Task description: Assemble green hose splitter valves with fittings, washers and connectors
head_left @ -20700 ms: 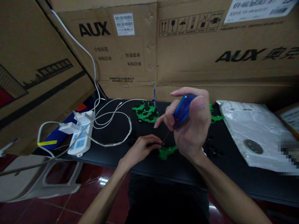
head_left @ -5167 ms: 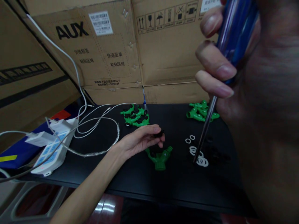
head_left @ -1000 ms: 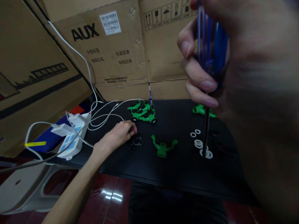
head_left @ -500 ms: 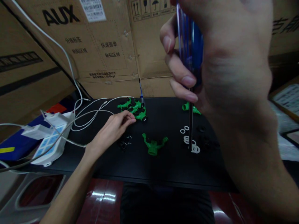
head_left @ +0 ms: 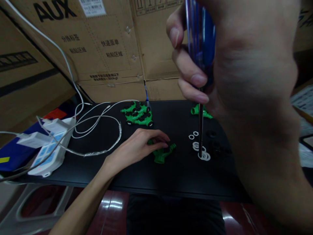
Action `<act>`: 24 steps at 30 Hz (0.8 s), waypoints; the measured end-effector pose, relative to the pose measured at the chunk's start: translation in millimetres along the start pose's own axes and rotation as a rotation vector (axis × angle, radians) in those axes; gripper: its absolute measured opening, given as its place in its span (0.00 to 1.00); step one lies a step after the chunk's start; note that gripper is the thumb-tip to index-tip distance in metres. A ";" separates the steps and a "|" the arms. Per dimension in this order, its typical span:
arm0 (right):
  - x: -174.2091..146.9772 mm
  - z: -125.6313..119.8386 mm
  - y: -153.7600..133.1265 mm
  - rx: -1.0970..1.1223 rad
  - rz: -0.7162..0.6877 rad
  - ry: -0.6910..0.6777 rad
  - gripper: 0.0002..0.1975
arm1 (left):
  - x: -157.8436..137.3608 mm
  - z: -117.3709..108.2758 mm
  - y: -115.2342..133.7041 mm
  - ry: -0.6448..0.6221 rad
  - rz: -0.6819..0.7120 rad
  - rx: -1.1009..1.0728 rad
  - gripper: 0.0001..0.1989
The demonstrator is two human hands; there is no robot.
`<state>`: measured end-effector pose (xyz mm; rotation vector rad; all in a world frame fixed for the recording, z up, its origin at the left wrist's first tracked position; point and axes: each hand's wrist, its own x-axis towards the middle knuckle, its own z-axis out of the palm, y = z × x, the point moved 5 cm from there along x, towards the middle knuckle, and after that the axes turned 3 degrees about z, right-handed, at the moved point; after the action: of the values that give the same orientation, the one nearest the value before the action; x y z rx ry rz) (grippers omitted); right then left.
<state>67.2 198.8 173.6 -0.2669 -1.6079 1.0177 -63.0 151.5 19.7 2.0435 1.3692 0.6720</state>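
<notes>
My right hand [head_left: 244,65], large and close on the right, is wrapped round the blue see-through handle of a screwdriver [head_left: 201,49]. Its dark shaft points down past white ring washers [head_left: 204,156]; whether the tip touches them I cannot tell. My left hand [head_left: 144,143] hovers over a green Y-shaped hose connector [head_left: 160,157] mid-table, thumb and fingers curved with a gap between them. That hand hides part of the connector's left branch, and I cannot tell if it touches it. Several more green connectors [head_left: 138,116] with black parts sit in a group farther back.
Another green connector [head_left: 195,110] lies behind the screwdriver. Dark rings [head_left: 211,133] are beside the washers. A white power strip [head_left: 55,147] with plugs and white cables [head_left: 97,120] occupies the left. Cardboard boxes [head_left: 97,58] stand behind the black table [head_left: 171,186].
My left hand has moved right, from beside the grouped connectors to over the middle connector. My right hand still holds the screwdriver, with little movement.
</notes>
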 end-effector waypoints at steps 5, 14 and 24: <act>5.3 -5.5 6.9 0.009 0.090 0.045 0.30 | -0.1 0.7 1.3 0.058 0.005 0.032 0.06; -2.1 -2.3 6.3 0.159 0.283 0.212 0.40 | -1.7 7.5 2.1 0.041 0.032 0.117 0.09; -1.0 -7.2 3.3 0.084 -0.061 0.011 0.39 | -3.2 4.2 11.7 0.000 0.123 0.241 0.12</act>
<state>72.8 203.4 170.2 -0.1658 -1.5506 1.0324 -53.8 144.2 24.8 2.3321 1.3904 0.5816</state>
